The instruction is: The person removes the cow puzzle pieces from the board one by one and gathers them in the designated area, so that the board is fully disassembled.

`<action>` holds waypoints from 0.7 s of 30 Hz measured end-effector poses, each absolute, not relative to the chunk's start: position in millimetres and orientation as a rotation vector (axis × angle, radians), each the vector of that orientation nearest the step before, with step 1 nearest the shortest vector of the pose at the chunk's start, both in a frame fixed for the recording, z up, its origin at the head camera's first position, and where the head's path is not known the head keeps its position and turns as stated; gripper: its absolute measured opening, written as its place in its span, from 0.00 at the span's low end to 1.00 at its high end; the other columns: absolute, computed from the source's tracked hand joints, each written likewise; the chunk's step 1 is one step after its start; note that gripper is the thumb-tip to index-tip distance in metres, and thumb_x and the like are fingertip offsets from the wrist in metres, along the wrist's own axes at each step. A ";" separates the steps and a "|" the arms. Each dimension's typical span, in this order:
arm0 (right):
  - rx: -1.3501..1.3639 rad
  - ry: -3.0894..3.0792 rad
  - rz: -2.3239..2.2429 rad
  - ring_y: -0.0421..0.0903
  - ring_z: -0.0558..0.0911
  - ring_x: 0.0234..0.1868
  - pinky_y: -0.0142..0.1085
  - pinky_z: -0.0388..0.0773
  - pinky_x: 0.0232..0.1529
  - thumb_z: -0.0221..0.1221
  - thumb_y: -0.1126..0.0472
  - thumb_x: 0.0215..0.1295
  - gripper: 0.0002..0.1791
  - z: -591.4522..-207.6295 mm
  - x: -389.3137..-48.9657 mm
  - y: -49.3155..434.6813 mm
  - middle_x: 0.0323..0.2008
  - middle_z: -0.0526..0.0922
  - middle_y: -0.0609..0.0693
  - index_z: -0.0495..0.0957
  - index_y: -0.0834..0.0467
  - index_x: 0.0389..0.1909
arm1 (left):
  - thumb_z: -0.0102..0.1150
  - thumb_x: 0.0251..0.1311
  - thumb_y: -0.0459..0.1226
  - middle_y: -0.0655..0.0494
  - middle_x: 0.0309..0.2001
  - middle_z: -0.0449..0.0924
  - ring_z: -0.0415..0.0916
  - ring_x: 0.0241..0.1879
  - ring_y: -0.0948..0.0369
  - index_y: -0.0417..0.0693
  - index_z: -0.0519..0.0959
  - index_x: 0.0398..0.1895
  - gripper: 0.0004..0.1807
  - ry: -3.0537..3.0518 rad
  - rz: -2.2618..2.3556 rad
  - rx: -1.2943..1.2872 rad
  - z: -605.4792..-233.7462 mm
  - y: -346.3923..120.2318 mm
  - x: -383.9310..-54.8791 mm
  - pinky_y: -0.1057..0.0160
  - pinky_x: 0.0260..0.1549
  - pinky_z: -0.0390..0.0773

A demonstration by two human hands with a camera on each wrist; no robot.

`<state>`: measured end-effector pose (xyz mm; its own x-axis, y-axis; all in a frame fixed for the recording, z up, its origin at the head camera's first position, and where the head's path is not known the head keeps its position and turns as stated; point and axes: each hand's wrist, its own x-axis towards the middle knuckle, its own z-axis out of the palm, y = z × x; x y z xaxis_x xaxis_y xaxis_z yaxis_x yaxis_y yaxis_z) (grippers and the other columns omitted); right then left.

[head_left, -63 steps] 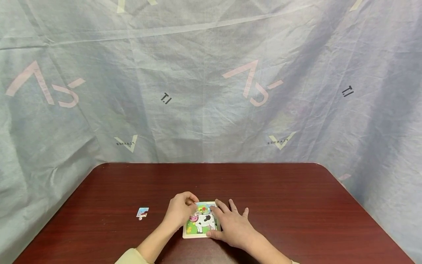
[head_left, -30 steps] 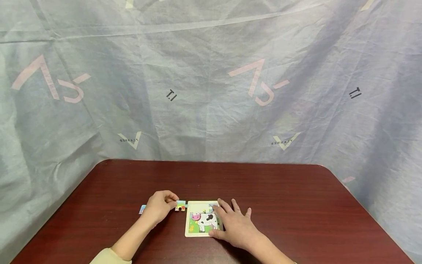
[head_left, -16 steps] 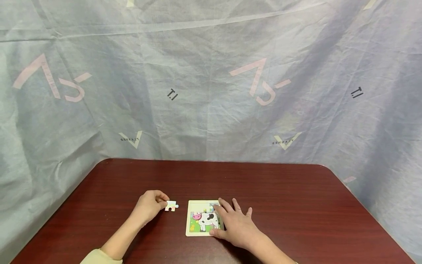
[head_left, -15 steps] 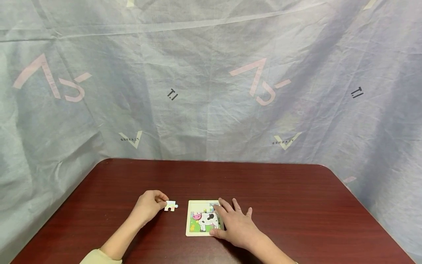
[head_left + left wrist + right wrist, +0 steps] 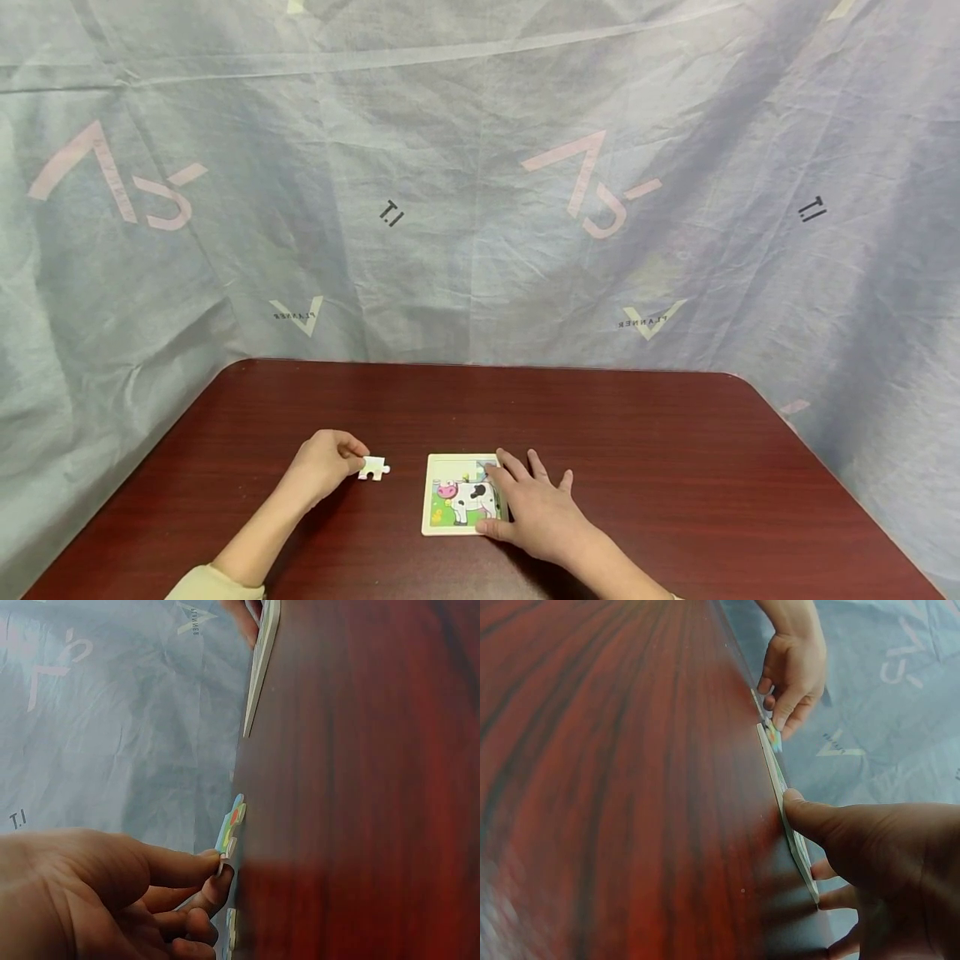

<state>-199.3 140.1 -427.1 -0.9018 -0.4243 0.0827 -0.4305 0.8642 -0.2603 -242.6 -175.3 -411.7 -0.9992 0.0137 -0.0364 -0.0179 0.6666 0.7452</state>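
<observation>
My left hand [image 5: 322,468] pinches a jigsaw puzzle piece [image 5: 373,468] between thumb and fingertips, left of the puzzle tray. In the left wrist view that puzzle piece [image 5: 231,827] shows green and red and is held tilted just above the tabletop. The square puzzle tray [image 5: 425,500] has a pale frame and a cow picture, its upper left part bare. My right hand [image 5: 532,508] rests on the tray's right side, fingers spread, with the thumb near its lower right corner. Another puzzle piece [image 5: 231,930] lies below the left hand, hidden in the head view.
The dark red wooden table [image 5: 637,425] reaches back to a grey cloth curtain [image 5: 465,208] with printed letters. The table's rounded far corners lie well beyond both hands.
My left hand has lifted the puzzle piece out of the tray's upper left and carried it left, leaving that part bare. The right hand has stayed on the tray.
</observation>
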 end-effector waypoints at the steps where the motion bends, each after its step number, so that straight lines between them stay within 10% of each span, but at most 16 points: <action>1: 0.692 -3.012 0.429 0.74 0.62 0.70 0.83 0.55 0.48 0.66 0.36 0.60 0.42 -427.0 -199.4 139.9 0.73 0.66 0.56 0.71 0.54 0.70 | 0.65 0.60 0.27 0.54 0.29 0.80 0.73 0.29 0.58 0.39 0.84 0.36 0.03 2.834 1.267 -0.004 -411.7 -176.3 -242.9 0.61 0.28 0.72; 21: 0.665 -2.994 0.441 0.72 0.63 0.70 0.83 0.56 0.49 0.68 0.35 0.57 0.43 -429.3 -198.9 140.5 0.72 0.67 0.54 0.71 0.54 0.69 | 0.67 0.58 0.27 0.53 0.29 0.79 0.73 0.27 0.57 0.38 0.84 0.34 0.03 2.799 1.221 -0.060 -408.0 -181.0 -242.4 0.61 0.26 0.72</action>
<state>-198.9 140.5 -429.3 -0.9069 -0.4086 0.1029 -0.4209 0.8673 -0.2658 -242.4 -181.0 -408.0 -0.9954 -0.0010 -0.0956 -0.0708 0.6800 0.7298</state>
